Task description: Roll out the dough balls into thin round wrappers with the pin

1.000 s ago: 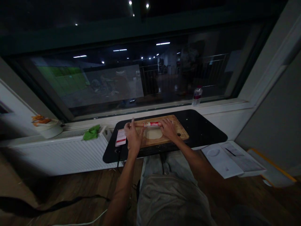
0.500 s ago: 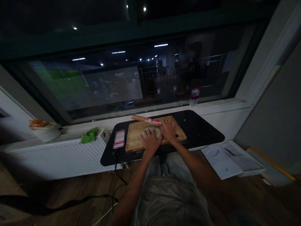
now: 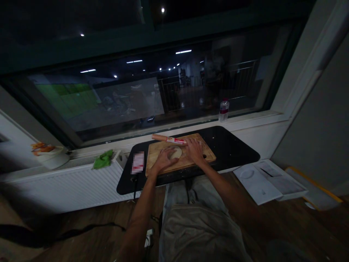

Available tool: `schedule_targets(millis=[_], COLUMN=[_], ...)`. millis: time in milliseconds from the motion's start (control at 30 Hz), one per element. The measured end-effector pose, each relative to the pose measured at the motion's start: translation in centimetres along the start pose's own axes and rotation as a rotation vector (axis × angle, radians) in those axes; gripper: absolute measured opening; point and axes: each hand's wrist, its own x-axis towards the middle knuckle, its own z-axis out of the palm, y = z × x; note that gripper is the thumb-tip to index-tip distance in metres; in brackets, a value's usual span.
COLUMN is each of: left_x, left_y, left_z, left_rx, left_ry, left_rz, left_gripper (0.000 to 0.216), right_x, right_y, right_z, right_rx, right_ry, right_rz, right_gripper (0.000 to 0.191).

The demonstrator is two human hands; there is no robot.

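Left hand (image 3: 163, 160) slid off the dough's (image 3: 176, 153) top to its left edge, fingers flat, gripping nothing. On the bench's (image 3: 234, 147) board (image 3: 208, 157), the rolling pin (image 3: 168, 138) lies at the far edge by the open right hand (image 3: 195, 150), dough mid-board. Looks like repositioning the dough; rolling next needs both palms on the pin.
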Motion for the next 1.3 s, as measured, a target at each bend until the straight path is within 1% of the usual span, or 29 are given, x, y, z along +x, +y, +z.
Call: schedule_targets(millis=[100, 300, 400, 500, 667, 867, 1000, 1167, 1300], left_x=[-0.1, -0.5, -0.5, -0.5, -0.6, -1.0, -1.1, -1.1, -1.0], left_y=[-0.1, 1.1, 1.1, 0.7, 0.0, -0.2, -0.2, -0.1, 0.2], left_z=[0.3, 1.1, 1.2, 1.2, 1.1, 0.7, 0.4, 0.1, 0.2], left_rx=[0.120, 0.346, 0.382, 0.350, 0.242, 0.126, 0.003, -0.101, -0.074], left_ry=[0.025, 0.108, 0.099, 0.094, 0.079, 0.020, -0.023, -0.032, -0.003], left_rz=[-0.061, -0.252, -0.275, -0.229, -0.086, 0.004, 0.083, 0.089, 0.048], left_gripper=[0.051, 0.068, 0.067, 0.060, 0.050, 0.051, 0.056, 0.057, 0.055], right_x=[0.0, 0.1, 0.1, 0.1, 0.0, 0.1, 0.1, 0.0, 0.0], right_y=[0.0, -0.1, -0.1, -0.1, -0.1, 0.0, 0.0, -0.3, -0.5], right_z=[0.1, 0.0, -0.1, -0.1, -0.2, -0.1, -0.2, -0.7, -1.0], right_rx=[-0.004, -0.009, -0.023, -0.046, -0.066, -0.054, -0.050, -0.059, -0.063], right_ry=[-0.009, -0.024, -0.037, -0.037, -0.056, -0.079, -0.076, -0.092, -0.105], right_rz=[0.008, 0.052, 0.056, 0.064, 0.059, 0.052, 0.054, 0.057, 0.068], right_gripper=[0.045, 0.046, 0.044, 0.045, 0.048, 0.047, 0.046, 0.046, 0.047])
